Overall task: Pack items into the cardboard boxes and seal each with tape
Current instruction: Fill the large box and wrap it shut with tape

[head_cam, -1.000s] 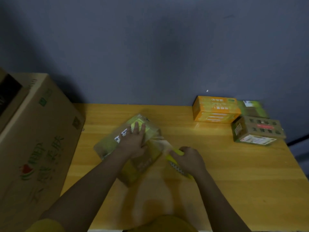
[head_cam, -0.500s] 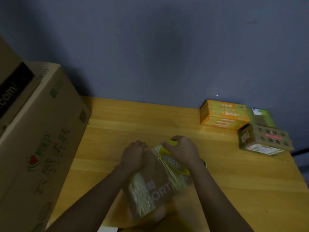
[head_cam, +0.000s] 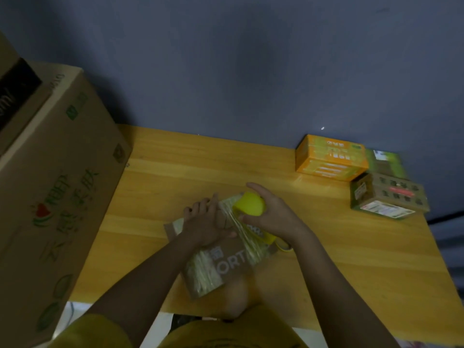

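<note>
On the wooden table (head_cam: 326, 247), near its front edge, you tape a small cardboard box (head_cam: 226, 262).
Your left hand (head_cam: 203, 222) presses on the box top with fingers nearly straight. Your right hand (head_cam: 270, 214) grasps the yellow tape dispenser (head_cam: 249, 205) against the box. Two small packages sit far right.

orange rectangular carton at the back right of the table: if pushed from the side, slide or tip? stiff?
The orange rectangular carton lies on a broad face on the wooden table, low and wide, so it would probably slide rather than tip. Its edges look crisp and square, which suggests stiff card. Weight cannot be judged from this view. No round sides, so rolling seems unlikely.
</note>
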`<state>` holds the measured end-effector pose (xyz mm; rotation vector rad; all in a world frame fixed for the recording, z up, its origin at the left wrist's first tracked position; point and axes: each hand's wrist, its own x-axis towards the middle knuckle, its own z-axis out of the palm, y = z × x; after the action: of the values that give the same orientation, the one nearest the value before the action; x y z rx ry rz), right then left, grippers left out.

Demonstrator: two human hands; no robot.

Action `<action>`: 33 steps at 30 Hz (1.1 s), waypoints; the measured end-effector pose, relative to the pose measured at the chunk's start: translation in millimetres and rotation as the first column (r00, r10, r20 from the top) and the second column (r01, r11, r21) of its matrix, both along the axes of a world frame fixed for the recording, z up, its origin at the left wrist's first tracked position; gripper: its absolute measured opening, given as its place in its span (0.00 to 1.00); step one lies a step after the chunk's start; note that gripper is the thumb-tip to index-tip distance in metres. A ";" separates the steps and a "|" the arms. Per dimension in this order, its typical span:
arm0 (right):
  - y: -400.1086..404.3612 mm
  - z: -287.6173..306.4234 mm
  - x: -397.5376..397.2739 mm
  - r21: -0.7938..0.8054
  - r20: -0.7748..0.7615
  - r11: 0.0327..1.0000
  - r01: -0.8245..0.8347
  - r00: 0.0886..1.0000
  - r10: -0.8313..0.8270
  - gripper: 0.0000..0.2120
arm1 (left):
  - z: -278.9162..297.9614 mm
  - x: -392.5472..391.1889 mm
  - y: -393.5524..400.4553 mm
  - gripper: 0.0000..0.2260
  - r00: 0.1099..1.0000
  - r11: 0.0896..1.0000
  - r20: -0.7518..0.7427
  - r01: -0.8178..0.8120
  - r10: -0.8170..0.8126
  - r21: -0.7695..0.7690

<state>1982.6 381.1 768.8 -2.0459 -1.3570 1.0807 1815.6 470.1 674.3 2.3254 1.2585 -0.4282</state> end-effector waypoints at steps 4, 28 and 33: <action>19.4 -4.3 -5.8 0.014 0.146 1.000 0.012 0.989 -0.014 0.35 | 0.9 6.1 1.6 0.51 0.999 0.998 0.021 -0.035 0.034 0.054; -95.4 -37.6 -25.0 -0.129 0.017 0.967 0.222 0.975 -0.222 0.35 | -3.8 25.4 -13.1 0.40 0.930 0.930 -0.020 -0.365 0.366 0.045; -98.0 -64.8 -33.2 -0.165 0.057 0.955 0.247 0.969 -0.240 0.40 | -3.9 26.0 -10.6 0.40 0.932 0.933 -0.036 -0.360 0.361 0.024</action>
<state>1949.4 283.1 704.0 -2.2953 -1.0226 1.0857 1841.6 459.4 670.4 2.0425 1.6716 -0.3391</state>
